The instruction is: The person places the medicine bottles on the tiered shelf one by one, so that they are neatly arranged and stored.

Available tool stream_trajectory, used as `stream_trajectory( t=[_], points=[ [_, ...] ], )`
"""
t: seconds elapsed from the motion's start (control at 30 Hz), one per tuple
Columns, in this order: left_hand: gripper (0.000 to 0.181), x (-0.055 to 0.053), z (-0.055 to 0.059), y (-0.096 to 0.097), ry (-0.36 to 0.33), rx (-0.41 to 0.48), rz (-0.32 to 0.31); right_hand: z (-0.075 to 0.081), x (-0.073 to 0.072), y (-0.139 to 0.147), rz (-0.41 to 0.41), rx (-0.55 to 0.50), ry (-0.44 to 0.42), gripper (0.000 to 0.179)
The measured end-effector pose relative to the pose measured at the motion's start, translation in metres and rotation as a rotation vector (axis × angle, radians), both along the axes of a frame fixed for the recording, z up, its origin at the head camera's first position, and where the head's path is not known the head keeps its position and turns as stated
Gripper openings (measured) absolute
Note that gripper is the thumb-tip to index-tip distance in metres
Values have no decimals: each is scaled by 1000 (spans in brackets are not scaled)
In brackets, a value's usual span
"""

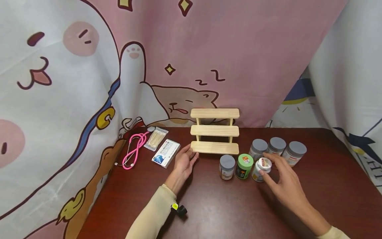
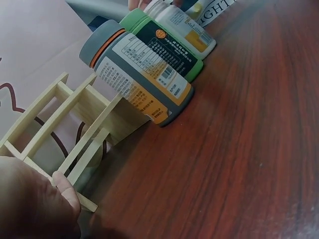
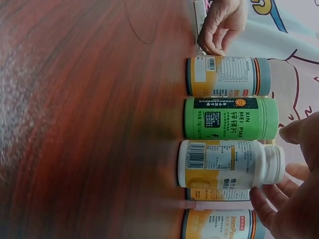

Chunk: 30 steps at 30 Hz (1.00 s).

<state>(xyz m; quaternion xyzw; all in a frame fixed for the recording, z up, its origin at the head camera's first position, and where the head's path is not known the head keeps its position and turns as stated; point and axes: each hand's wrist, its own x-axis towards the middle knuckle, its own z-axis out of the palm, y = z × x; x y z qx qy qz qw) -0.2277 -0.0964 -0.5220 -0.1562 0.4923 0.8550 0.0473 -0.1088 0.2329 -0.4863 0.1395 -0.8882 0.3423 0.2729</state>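
Note:
My left hand (image 1: 183,162) holds the left end of the bottom step of a three-tier wooden display rack (image 1: 215,147). In the left wrist view its thumb (image 2: 67,194) lies against the rack's front. My right hand (image 1: 283,181) has its thumb and fingers around the cap of a white bottle (image 1: 262,169), which stands upright on the table. In the right wrist view, fingers touch the white cap (image 3: 274,165). Left of it stand a green jar (image 1: 244,166) and a grey-lidded jar (image 1: 226,167), in front of the rack's right part.
Three more grey-lidded jars, one of them the far right jar (image 1: 294,153), stand behind the white bottle. At the left lie a pink stethoscope (image 1: 135,151), a bag of cotton swabs (image 1: 156,138) and a white medicine box (image 1: 166,153). A printed curtain (image 1: 253,66) hangs behind the table (image 1: 215,209).

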Motion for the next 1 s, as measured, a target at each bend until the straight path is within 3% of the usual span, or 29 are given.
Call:
stream_trajectory(
  t=[0.57, 0.8, 1.0],
  points=[
    [31, 1, -1, -15, -58, -30, -43, -8, -1, 3, -85, 5, -53, 67],
    [18, -1, -4, -22, -57, -72, -116, -9, -3, 7, -92, 1, -56, 58],
    [18, -6, -2, -28, -75, -97, -166, 4, 0, 7, -97, 3, -37, 57]
  ],
)
